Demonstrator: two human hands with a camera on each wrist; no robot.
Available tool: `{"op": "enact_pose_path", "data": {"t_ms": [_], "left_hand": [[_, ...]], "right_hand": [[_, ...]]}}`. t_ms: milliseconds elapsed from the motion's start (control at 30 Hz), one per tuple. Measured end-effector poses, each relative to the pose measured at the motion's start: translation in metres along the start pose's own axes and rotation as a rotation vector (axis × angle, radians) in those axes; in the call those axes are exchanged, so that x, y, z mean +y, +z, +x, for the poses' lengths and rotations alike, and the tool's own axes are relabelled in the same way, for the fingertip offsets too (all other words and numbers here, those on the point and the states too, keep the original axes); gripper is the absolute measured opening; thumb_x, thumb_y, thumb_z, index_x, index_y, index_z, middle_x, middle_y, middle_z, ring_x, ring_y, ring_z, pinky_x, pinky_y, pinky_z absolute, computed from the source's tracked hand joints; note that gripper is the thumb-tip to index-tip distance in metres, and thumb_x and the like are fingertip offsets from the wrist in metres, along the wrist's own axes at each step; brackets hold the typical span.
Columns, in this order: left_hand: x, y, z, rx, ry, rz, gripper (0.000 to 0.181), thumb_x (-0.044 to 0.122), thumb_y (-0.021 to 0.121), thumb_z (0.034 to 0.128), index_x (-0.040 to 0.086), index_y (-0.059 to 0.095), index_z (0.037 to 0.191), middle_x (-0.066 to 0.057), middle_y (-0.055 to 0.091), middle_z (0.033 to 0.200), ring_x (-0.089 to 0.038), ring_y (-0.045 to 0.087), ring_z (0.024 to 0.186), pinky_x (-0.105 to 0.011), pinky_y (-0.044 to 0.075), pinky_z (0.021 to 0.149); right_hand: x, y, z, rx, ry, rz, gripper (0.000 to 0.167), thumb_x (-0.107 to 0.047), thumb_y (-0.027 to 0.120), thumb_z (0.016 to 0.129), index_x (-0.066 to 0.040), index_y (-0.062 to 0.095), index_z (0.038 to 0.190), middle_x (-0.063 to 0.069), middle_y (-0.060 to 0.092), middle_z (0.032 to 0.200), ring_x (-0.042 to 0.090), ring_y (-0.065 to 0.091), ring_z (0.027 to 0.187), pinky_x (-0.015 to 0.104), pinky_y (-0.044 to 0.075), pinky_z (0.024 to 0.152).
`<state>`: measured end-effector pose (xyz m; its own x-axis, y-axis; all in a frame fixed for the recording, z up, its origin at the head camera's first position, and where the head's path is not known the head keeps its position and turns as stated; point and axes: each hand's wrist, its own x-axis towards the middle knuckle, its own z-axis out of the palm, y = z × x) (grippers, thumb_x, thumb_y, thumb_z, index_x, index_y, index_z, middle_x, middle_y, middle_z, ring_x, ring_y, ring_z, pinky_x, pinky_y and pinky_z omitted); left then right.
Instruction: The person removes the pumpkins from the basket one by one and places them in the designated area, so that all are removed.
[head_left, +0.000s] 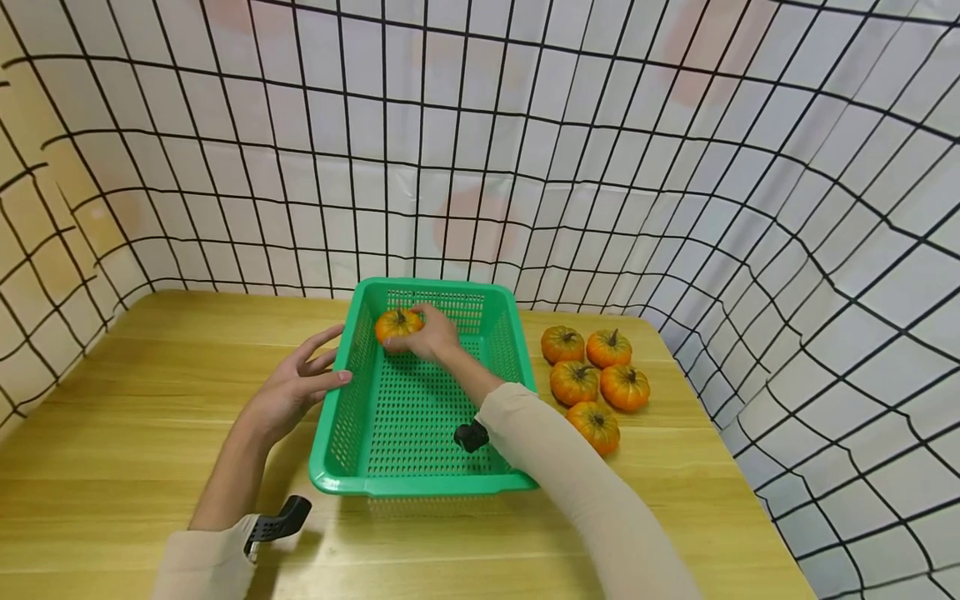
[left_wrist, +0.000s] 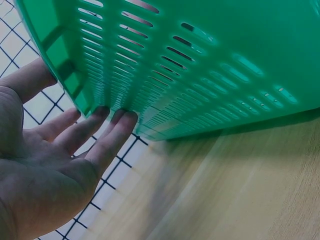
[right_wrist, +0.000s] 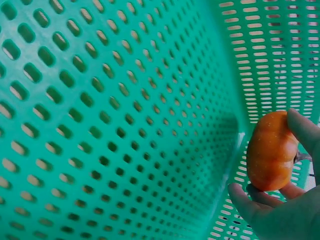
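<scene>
A small orange pumpkin (head_left: 397, 327) is inside the green perforated basket (head_left: 420, 417), near its back left corner. My right hand (head_left: 433, 335) reaches over the rim and grips that pumpkin between thumb and fingers; the right wrist view shows the same pumpkin (right_wrist: 271, 151) by the slotted wall. At the basket's left side is my left hand (head_left: 288, 390), its fingers spread and extended. In the left wrist view the fingertips (left_wrist: 127, 120) touch the outside of the slotted wall, and the thumb lies at the rim.
Several more pumpkins (head_left: 576, 382) sit in a cluster on the wooden table (head_left: 150, 433), to the right of the basket. Black wire mesh (head_left: 480, 158) over pale sheeting encloses the back and sides of the table.
</scene>
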<state>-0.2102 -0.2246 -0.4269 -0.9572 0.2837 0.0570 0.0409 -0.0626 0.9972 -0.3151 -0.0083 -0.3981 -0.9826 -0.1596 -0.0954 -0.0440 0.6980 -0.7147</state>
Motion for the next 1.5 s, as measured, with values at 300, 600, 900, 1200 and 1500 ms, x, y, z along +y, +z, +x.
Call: {"op": "enact_pose_path", "data": {"t_ms": [300,600,900,1200,1500], "left_hand": [[-0.002,-0.001,-0.001,0.002,-0.01,-0.011,0.08,0.007,0.066,0.0974,0.02,0.021,0.162,-0.023,0.031,0.163,-0.021,0.062,0.124,-0.03,0.054,0.096],[-0.003,-0.002,-0.004,0.002,-0.009,-0.004,0.079,0.008,0.065,0.0978,0.02,0.021,0.162,-0.023,0.032,0.162,-0.021,0.06,0.126,-0.03,0.053,0.097],[-0.002,-0.004,-0.004,0.006,-0.006,0.002,0.079,0.009,0.065,0.0978,0.02,0.021,0.162,-0.024,0.031,0.162,-0.02,0.062,0.125,-0.03,0.053,0.096],[-0.003,-0.003,-0.002,0.013,-0.004,0.002,0.079,0.008,0.066,0.0972,0.021,0.022,0.162,-0.023,0.032,0.162,-0.022,0.059,0.128,-0.03,0.053,0.097],[-0.001,-0.002,-0.001,0.012,-0.006,0.011,0.08,0.01,0.067,0.0974,0.021,0.022,0.162,-0.021,0.032,0.163,-0.022,0.06,0.128,-0.031,0.053,0.096]], "right_hand": [[-0.01,-0.018,-0.003,-0.012,-0.037,0.002,0.079,-0.04,0.085,0.082,-0.017,0.05,0.148,0.011,0.055,0.145,0.031,0.052,0.131,0.046,0.049,0.105],[-0.02,-0.043,-0.015,-0.035,-0.053,-0.016,0.078,-0.04,0.083,0.084,-0.019,0.047,0.15,0.012,0.052,0.148,0.033,0.049,0.135,0.048,0.049,0.104],[-0.023,-0.067,-0.026,-0.06,-0.113,-0.048,0.078,-0.043,0.082,0.084,-0.019,0.047,0.149,0.01,0.057,0.141,0.028,0.055,0.124,0.045,0.051,0.1],[-0.018,-0.09,-0.04,-0.058,-0.14,-0.035,0.079,-0.045,0.084,0.081,-0.023,0.048,0.148,0.008,0.06,0.132,0.025,0.06,0.115,0.041,0.054,0.089],[-0.005,-0.116,-0.051,-0.052,-0.14,-0.033,0.079,-0.043,0.085,0.08,-0.024,0.049,0.147,0.011,0.055,0.142,0.031,0.054,0.128,0.046,0.054,0.094]]}}
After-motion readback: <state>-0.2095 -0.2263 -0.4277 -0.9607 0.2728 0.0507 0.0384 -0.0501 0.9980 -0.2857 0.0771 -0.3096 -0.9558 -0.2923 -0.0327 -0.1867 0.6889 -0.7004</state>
